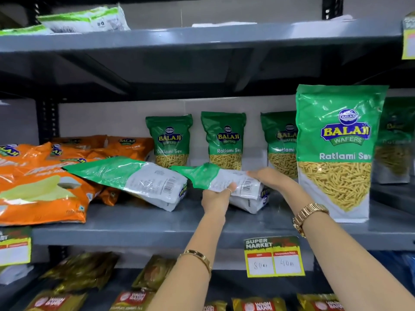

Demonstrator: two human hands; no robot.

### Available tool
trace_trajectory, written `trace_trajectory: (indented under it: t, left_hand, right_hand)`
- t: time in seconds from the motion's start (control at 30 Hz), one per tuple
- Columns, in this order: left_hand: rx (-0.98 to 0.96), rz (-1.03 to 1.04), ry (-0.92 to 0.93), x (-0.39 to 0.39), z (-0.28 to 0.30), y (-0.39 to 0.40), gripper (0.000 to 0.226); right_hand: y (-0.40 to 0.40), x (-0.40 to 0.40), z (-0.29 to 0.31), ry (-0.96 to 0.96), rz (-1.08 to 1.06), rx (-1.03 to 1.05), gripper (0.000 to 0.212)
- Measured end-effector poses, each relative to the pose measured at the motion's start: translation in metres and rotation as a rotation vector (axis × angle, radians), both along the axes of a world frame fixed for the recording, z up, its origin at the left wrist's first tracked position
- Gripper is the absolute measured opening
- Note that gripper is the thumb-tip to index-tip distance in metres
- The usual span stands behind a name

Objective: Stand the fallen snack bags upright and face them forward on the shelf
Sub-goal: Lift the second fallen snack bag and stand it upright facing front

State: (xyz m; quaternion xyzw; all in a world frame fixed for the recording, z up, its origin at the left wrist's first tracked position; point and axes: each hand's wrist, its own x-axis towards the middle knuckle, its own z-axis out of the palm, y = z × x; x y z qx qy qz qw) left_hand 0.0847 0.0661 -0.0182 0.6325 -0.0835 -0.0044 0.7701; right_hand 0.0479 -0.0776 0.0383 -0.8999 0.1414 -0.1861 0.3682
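Note:
Two green and white snack bags lie fallen, back side up, on the grey middle shelf (139,232). My left hand (216,198) and my right hand (268,178) both grip the right fallen bag (233,179) near its barcode end. The left fallen bag (134,178) rests untouched against the orange bags. A large green bag (334,153) stands upright facing forward at the right front. Three more green bags (169,141) (224,140) (281,142) stand upright at the back of the shelf.
A pile of orange snack bags (42,182) lies at the left of the shelf. A price tag (274,257) hangs on the shelf edge. Gold packets (85,270) fill the lower shelf. A pale green bag (85,19) lies on the top shelf.

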Motion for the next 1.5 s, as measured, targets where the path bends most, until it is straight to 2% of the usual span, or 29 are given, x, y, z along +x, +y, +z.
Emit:
trace_trajectory:
  t: [0.13,0.23,0.33,0.47,0.57,0.67,0.9,1.0,1.03,1.1,1.2,1.27,1.33,1.4,1.5]
  left_hand:
    - [0.005,-0.021,-0.136,-0.006,0.001,0.004,0.05]
    - [0.057,-0.066,-0.242,-0.005,0.005,0.013,0.055]
    - [0.095,-0.169,-0.315,0.001,0.016,0.03,0.054]
    - [0.185,-0.302,-0.406,0.007,0.037,0.057,0.071]
    - [0.271,-0.34,-0.469,0.013,0.046,0.065,0.076]
    - [0.325,-0.318,-0.47,0.014,0.04,0.063,0.07]
    - [0.202,-0.231,-0.418,0.008,0.023,0.055,0.052]
    - [-0.057,-0.111,-0.213,0.006,0.03,0.049,0.046]
    - [-0.173,-0.084,-0.128,0.006,0.032,0.047,0.042]
    - [-0.306,-0.11,-0.025,0.005,0.032,0.042,0.029]
    - [-0.244,-0.243,0.022,-0.002,0.026,0.032,0.045]
    - [-0.208,-0.249,0.027,-0.005,0.023,0.031,0.047]
    - [-0.225,-0.241,0.013,-0.005,0.022,0.035,0.041]
    - [-0.248,-0.256,0.003,-0.004,0.021,0.038,0.039]
    - [-0.17,-0.222,-0.042,-0.013,0.017,0.041,0.035]
  right_hand:
    - [0.004,-0.02,-0.005,-0.082,-0.035,-0.02,0.045]
    - [0.005,-0.036,-0.012,-0.179,-0.033,0.03,0.04]
    - [0.013,-0.048,-0.014,-0.194,-0.017,0.119,0.031]
    - [0.028,-0.054,-0.021,-0.129,-0.021,0.188,0.068]
    - [0.041,-0.05,-0.034,-0.117,-0.047,0.133,0.074]
    - [0.046,-0.043,-0.039,-0.137,-0.128,0.079,0.094]
    - [0.053,-0.048,-0.039,-0.124,-0.131,0.052,0.097]
    - [0.063,-0.061,-0.041,-0.222,-0.204,0.073,0.106]
    - [0.069,-0.066,-0.044,-0.326,-0.248,0.092,0.101]
    - [0.083,-0.075,-0.053,-0.535,-0.297,0.11,0.075]
    - [0.096,-0.078,-0.065,-0.582,-0.196,0.136,0.044]
    - [0.098,-0.075,-0.065,-0.529,-0.13,0.174,0.039]
    - [0.093,-0.072,-0.059,-0.494,-0.122,0.235,0.038]
    - [0.084,-0.065,-0.049,-0.462,-0.117,0.398,0.041]
    - [0.073,-0.053,-0.031,-0.367,-0.134,0.608,0.05]
